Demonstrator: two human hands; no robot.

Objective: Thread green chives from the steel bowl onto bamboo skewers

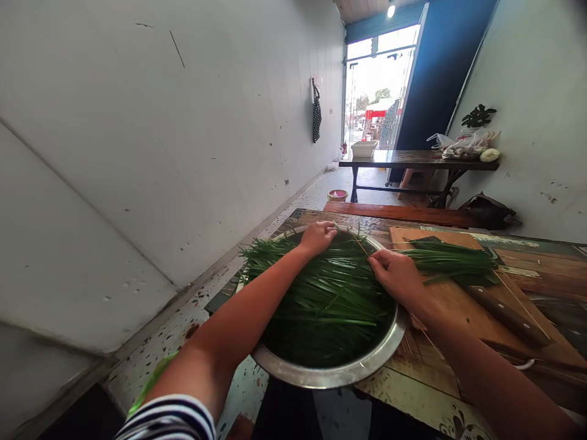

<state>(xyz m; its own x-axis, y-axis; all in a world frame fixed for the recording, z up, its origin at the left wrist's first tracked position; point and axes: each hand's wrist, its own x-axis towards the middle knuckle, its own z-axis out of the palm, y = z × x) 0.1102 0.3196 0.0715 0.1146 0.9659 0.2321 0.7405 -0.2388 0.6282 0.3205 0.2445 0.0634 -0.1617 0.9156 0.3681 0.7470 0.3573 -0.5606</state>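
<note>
A wide metal basin (316,380) sits in front of me, filled with long green Chinese chives (330,293) that look wet. My left hand (318,237) is over the basin's far side, its fingers pinched on a thin chive strand. With thumb and fingertips, my right hand (395,274) grips a thin bamboo skewer (360,243) at the basin's right rim. The skewer points up and left, toward my left hand. A bunch of chives (452,260) lies on the wooden cutting board (488,327) at right, beside a knife (509,315).
More skewers (409,345) lie on the patterned table (413,379) under my right forearm. Beyond are a red-brown bench (398,214) and a dark table (403,160) bearing a white tub (364,149) and a plastic bag (465,146). A white wall (206,153) runs along the left.
</note>
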